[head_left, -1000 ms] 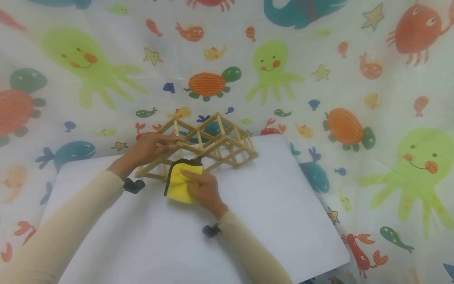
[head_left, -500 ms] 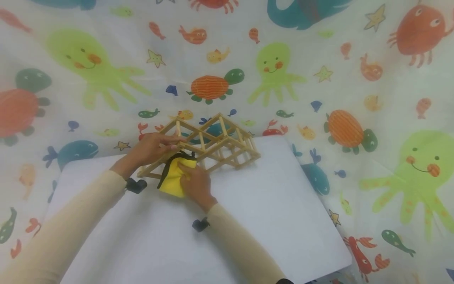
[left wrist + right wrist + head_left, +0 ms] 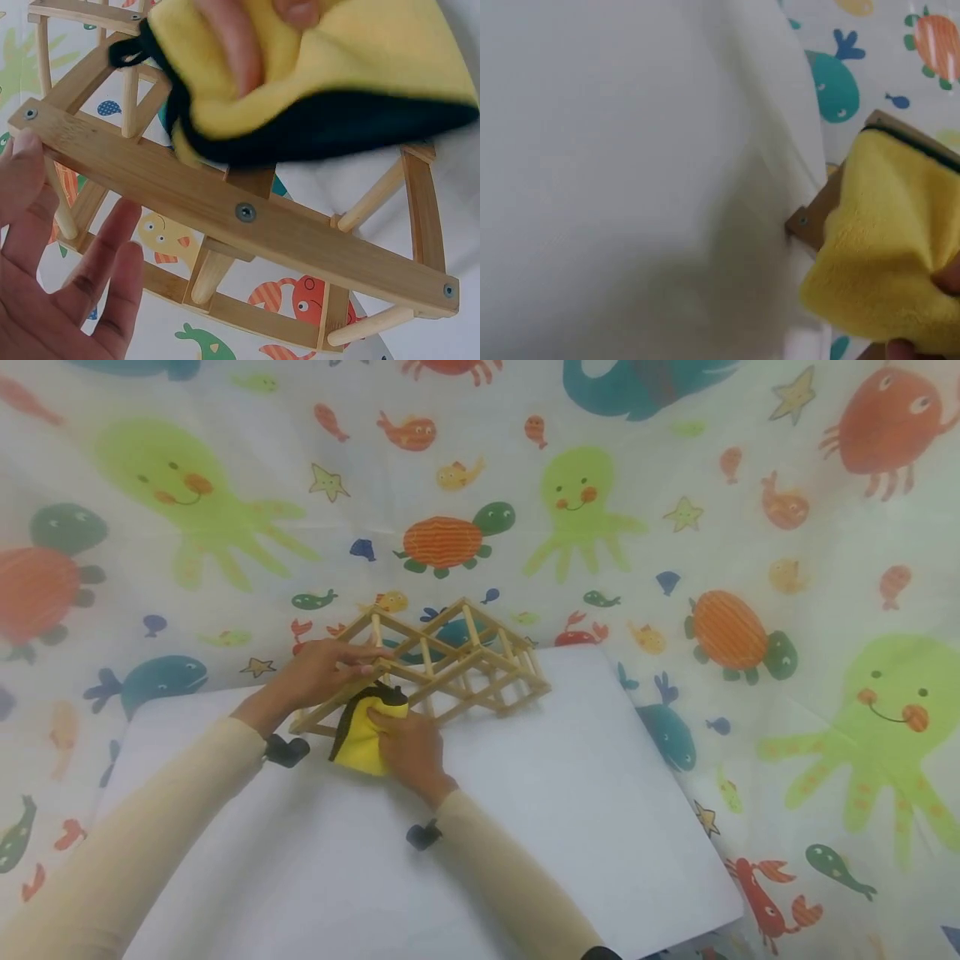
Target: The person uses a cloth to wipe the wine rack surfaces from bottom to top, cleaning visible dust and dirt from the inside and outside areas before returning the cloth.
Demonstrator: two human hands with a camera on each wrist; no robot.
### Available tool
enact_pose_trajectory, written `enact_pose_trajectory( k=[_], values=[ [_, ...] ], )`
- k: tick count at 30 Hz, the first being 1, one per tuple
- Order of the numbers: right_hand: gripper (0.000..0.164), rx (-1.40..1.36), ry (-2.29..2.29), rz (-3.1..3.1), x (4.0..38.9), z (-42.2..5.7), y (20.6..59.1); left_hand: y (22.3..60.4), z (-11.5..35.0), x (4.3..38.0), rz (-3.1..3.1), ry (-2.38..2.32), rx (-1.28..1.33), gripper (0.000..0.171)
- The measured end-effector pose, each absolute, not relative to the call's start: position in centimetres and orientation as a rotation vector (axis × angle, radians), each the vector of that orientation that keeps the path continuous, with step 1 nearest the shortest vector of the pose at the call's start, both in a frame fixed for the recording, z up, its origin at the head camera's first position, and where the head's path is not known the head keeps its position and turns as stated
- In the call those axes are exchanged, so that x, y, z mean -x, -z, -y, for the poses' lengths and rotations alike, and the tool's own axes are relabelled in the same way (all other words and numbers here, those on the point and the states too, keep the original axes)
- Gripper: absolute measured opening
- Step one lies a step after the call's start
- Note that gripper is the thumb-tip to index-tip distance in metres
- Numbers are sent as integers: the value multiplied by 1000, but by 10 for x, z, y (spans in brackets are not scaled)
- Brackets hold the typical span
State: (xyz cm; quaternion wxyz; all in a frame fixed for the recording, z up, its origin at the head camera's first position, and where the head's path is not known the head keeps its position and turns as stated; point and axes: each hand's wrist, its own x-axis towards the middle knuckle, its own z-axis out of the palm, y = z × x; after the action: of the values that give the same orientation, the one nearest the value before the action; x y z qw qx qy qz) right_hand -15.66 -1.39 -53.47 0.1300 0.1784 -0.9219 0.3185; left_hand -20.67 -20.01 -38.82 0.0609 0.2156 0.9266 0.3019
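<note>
Wooden rack (image 3: 453,666) at the white surface's (image 3: 570,793) far side, yellow cloth (image 3: 360,745) before its left half
Head view: the rack's long axis runs left to right; left fingers (image 3: 360,654) grip it, right fingers (image 3: 388,723) hold bunched cloth just nearer; left wrist view: left fingers pinch a beam's (image 3: 225,199) end, some loosely apart, cloth overlapping it, contact unclear; right wrist view: cloth hides part of the rack, fingertips in its folds

- The yellow cloth (image 3: 365,742) covers bits of the wooden rack (image 3: 277,229).
- The left wrist view blurs the right hand (image 3: 412,750); I can't be sure which fingers show.
- The white table's (image 3: 592,793) near end is cut off.
</note>
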Motion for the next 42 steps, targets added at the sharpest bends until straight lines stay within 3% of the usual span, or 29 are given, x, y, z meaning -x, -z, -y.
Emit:
enact_pose_trajectory(
  k=[4, 15, 26, 36, 42],
  values=[
    [49, -424, -848, 2810, 155, 3, 541, 388, 201, 206, -2799, -913, -669, 40],
    [46, -740, -1135, 2483, 139, 9, 547, 389, 201, 207, -2831, -899, -721, 39],
    [40, -841, -1174, 2243, 135, 36, 554, 388, 197, 205, -2839, -935, -734, 39],
    [46, -875, -911, 2657, 139, 45, 564, 390, 195, 203, -2799, -938, -680, 41],
    [43, -951, -1220, 2360, 138, 42, 558, 389, 195, 204, -2817, -914, -689, 40]
  ],
)
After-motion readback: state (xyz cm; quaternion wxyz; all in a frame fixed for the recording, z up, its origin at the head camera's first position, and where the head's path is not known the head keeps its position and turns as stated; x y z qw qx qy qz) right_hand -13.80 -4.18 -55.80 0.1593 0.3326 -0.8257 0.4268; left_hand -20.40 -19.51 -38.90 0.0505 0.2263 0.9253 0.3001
